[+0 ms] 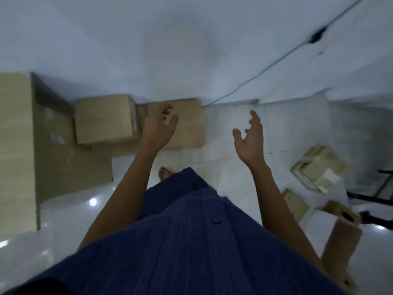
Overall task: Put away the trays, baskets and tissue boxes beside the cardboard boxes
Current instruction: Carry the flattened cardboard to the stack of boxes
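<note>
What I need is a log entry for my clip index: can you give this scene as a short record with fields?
left hand: empty, fingers loosely curled, raised in front of a cardboard box
right hand: empty, fingers relaxed, raised above the floor
cardboard boxes: grouped along the wall, left side
tissue boxes: likely, brown with oval openings, scattered on the floor at right
image: blurred
</note>
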